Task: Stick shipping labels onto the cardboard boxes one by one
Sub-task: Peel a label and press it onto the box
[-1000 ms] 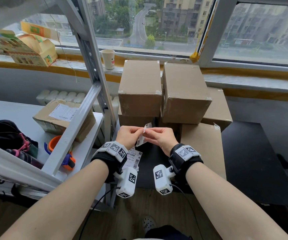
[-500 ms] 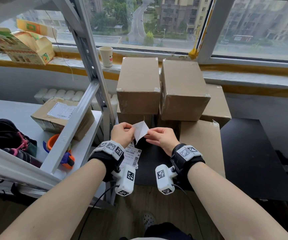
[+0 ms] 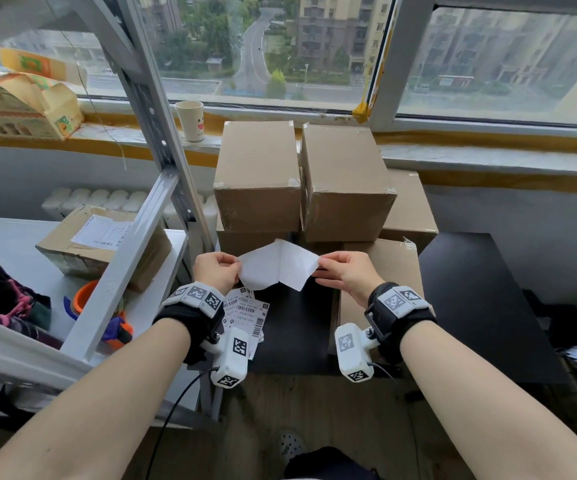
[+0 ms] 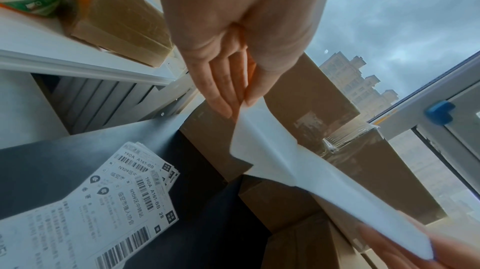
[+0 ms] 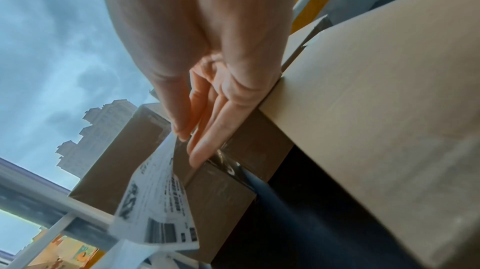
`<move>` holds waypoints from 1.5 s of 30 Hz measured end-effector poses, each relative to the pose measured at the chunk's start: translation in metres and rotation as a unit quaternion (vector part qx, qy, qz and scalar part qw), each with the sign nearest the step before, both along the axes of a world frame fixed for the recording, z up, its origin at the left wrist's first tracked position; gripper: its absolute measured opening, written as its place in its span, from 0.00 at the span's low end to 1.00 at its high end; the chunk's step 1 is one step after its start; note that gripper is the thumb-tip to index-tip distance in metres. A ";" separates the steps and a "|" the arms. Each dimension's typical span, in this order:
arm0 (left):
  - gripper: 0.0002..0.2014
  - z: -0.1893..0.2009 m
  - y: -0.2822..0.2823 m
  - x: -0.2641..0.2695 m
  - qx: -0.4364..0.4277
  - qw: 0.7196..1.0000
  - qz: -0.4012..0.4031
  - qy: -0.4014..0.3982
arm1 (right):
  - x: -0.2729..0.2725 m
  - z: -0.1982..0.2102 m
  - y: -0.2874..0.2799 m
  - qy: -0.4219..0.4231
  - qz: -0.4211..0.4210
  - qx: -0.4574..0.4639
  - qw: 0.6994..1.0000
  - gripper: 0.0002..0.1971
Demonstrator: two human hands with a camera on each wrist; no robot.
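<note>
Between my two hands a white shipping label [image 3: 280,268] is spread out, creased in the middle, just in front of the stacked cardboard boxes [image 3: 257,174]. My left hand [image 3: 236,268] pinches its blank left part [image 4: 272,160] between thumb and fingers. With thumb and fingers my right hand [image 3: 320,265] pinches the right part, whose printed barcode side [image 5: 158,201] faces down. In the wrist views the left hand [image 4: 237,107] and right hand [image 5: 188,146] both show fingertips closed on the paper. A pile of printed labels [image 3: 245,313] lies on the black table [image 3: 470,306] under my left wrist.
A second top box [image 3: 344,181] stands beside the first, with a lower box [image 3: 384,268] at my right hand. A grey shelf [image 3: 10,237] on the left carries a labelled box [image 3: 103,244] and an orange tape roll [image 3: 84,299]. A paper cup [image 3: 190,121] stands on the windowsill.
My hands have drawn apart sideways. The paper, small and bunched between them a second ago, is now opened out wide.
</note>
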State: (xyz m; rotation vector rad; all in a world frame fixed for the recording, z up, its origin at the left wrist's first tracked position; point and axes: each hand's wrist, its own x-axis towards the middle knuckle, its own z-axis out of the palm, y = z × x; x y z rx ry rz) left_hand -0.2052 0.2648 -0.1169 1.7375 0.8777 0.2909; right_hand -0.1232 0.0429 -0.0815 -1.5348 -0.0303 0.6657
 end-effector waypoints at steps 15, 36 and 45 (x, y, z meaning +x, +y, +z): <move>0.05 -0.026 -0.001 -0.010 0.010 0.999 0.013 0.044 | -0.003 0.014 -0.045 -0.024 -0.008 -0.084 0.996 0.04; 0.11 -0.078 -0.051 0.032 -0.135 0.987 0.051 0.072 | 0.027 -0.011 -0.062 0.017 -0.018 -0.085 0.996 0.09; 0.19 -0.090 -0.055 0.068 -0.071 0.986 0.005 0.153 | 0.043 -0.022 -0.054 0.055 -0.015 -0.062 0.996 0.08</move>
